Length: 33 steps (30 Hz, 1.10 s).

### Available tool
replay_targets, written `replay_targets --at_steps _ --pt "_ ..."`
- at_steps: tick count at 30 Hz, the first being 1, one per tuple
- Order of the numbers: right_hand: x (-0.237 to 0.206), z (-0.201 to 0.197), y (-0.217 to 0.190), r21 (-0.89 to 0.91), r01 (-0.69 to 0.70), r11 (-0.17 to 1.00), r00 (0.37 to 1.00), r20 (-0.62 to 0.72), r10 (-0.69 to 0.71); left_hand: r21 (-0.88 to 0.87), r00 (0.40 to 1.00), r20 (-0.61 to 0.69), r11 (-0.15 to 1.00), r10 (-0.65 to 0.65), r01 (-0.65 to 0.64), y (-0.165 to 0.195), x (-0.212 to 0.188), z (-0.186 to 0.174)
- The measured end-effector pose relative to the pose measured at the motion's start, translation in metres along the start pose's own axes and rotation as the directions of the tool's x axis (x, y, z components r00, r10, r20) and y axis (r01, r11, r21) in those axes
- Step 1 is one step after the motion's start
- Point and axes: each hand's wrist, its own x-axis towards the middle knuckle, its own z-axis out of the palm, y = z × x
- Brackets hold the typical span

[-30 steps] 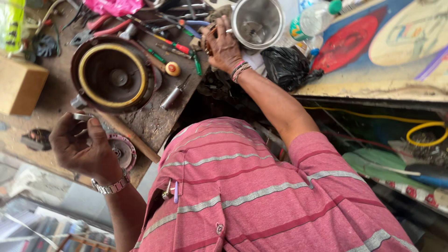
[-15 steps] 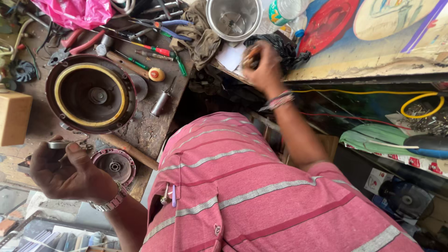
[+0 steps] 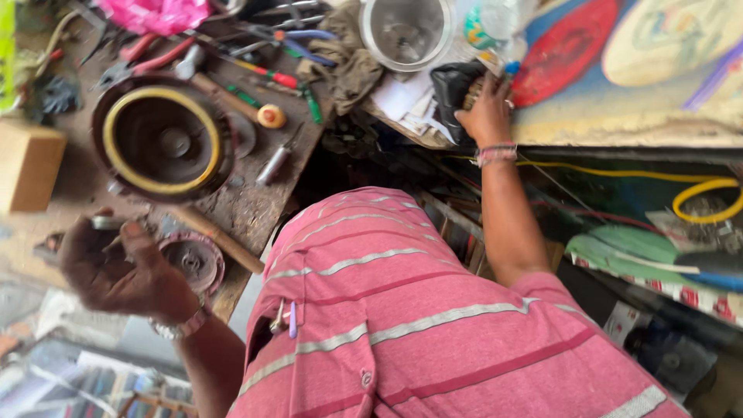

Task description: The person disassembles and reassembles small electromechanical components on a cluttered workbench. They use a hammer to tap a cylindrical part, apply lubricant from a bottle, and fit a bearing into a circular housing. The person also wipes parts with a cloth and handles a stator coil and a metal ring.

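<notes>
My left hand (image 3: pixel 124 271), with a wristwatch, is curled at the lower left and pinches a small grey metal piece (image 3: pixel 103 223) at its fingertips. It hovers right beside a small round metal disc part (image 3: pixel 192 262) at the bench's near edge. My right hand (image 3: pixel 487 116), with a bracelet at the wrist, reaches far out. Its fingers are closed on the right side of a crumpled black plastic bag (image 3: pixel 453 81), which lies on white papers (image 3: pixel 402 101). A large round speaker-like part with a yellow ring (image 3: pixel 162 139) sits on the worn wooden bench (image 3: pixel 248 205).
Pliers, screwdrivers (image 3: pixel 255 73) and a wooden-handled tool (image 3: pixel 220 240) litter the bench. A steel cup (image 3: pixel 406 31) and rag (image 3: pixel 348 62) stand at the back, and a wooden block (image 3: pixel 27 166) sits at the left. Yellow hose (image 3: pixel 696 193) and cables fill the shelf below a painted board (image 3: pixel 588 54).
My right hand has moved rightward from the tools, past the papers, onto the black bag. My left hand has stayed by the round disc part.
</notes>
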Motion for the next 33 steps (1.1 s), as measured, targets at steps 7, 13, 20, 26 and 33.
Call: replay_targets --at_steps 7,13,20,26,33 --pt "0.002 0.037 -0.145 0.433 0.406 0.805 0.894 -0.006 -0.448 -0.009 1.0 -0.018 1.0 -0.008 0.008 -0.009 -0.016 -0.011" --pt "0.029 0.062 -0.199 0.189 0.557 0.809 0.83 -0.083 -0.552 0.088 0.998 -0.059 0.996 0.022 -0.017 0.002 -0.028 -0.02" --pt "0.08 0.028 -0.235 0.302 0.497 0.813 0.861 -0.292 -0.417 -0.397 0.98 -0.026 0.902 -0.198 0.171 0.027 -0.023 -0.014" --pt "0.165 -0.074 -0.258 0.439 0.72 0.537 0.693 -0.483 -0.535 -0.645 0.848 0.256 0.572 -0.463 0.507 0.043 0.006 0.001" --pt "0.184 -0.182 -0.297 0.835 0.518 0.183 0.717 -0.307 -0.626 -0.208 0.941 0.299 0.952 -0.158 0.226 0.048 0.077 0.037"
